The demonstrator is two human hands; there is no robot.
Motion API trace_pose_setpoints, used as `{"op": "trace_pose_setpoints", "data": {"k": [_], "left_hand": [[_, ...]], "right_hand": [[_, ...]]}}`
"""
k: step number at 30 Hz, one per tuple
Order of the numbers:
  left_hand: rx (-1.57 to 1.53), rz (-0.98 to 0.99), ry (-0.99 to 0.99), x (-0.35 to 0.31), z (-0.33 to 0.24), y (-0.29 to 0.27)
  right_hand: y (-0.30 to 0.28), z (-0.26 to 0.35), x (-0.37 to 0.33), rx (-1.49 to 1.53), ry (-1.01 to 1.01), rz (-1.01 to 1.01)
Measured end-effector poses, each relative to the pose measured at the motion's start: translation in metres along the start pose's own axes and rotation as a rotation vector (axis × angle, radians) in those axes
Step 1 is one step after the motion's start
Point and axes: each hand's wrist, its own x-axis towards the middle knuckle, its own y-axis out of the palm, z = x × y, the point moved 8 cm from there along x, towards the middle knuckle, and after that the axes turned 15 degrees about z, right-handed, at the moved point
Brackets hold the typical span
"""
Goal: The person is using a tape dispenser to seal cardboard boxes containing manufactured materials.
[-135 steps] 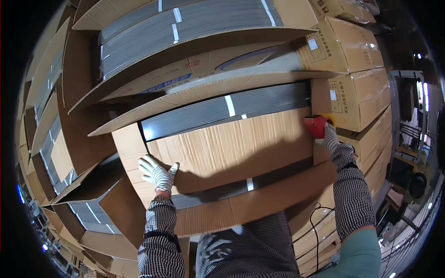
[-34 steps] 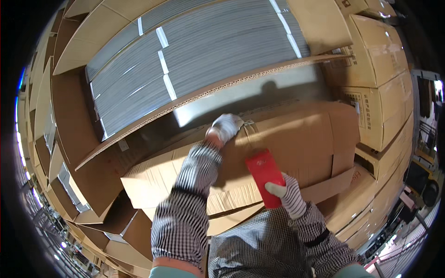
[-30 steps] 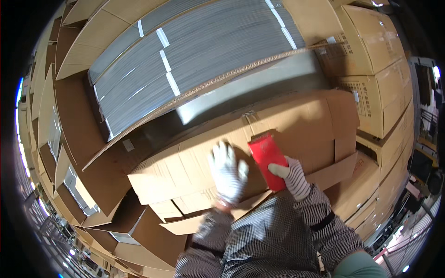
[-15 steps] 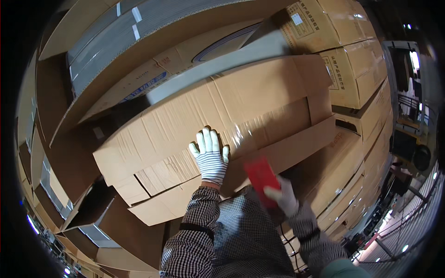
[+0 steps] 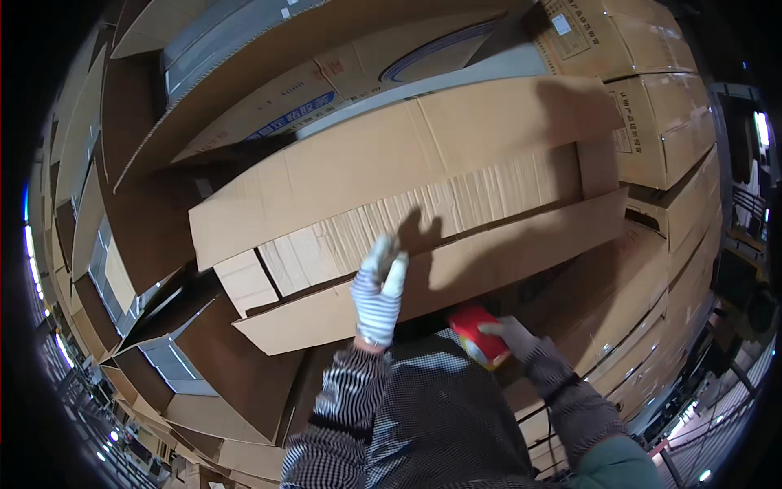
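Observation:
In front of me lies a long brown cardboard box (image 5: 350,183) with its long flaps apart, showing a creased, wrinkled inner strip of cardboard between them. My left hand (image 5: 379,289), in a white glove with a striped cuff, hovers over the near flap (image 5: 505,248), thumb and fingers apart and holding nothing. Its shadow falls on the cardboard. Close to my body, below the near flap, my gloved right hand (image 5: 513,336) is closed around a red tape dispenser (image 5: 476,330) with a pale, yellow-rimmed side. Some of its fingers are hidden and slightly blurred.
Taped cartons (image 5: 652,122) are stacked along the right. On the left stand open cardboard boxes (image 5: 236,359), some with grey panels (image 5: 175,363) inside. A larger carton wall (image 5: 326,90) with blue print rises behind the long box.
My left hand has lifted off the box, and the gap between the long flaps shows wider. The red tape dispenser has tilted and moved slightly down and right with my right hand.

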Motion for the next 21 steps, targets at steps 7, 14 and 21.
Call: {"op": "trace_pose_setpoints", "data": {"k": [7, 14, 21], "left_hand": [[-1.068, 0.609, -0.6, -0.116, 0.006, 0.091], [-1.054, 0.361, -0.156, -0.054, -0.08, -0.004], [-1.366, 0.198, 0.002, -0.044, -0.1, -0.117]], "right_hand": [[0.109, 0.133, -0.148, -0.729, -0.491, 0.295], [0.201, 0.247, -0.112, -1.439, -0.811, 0.192], [0.311, 0.3, -0.041, -1.588, -0.84, 0.324]]}}
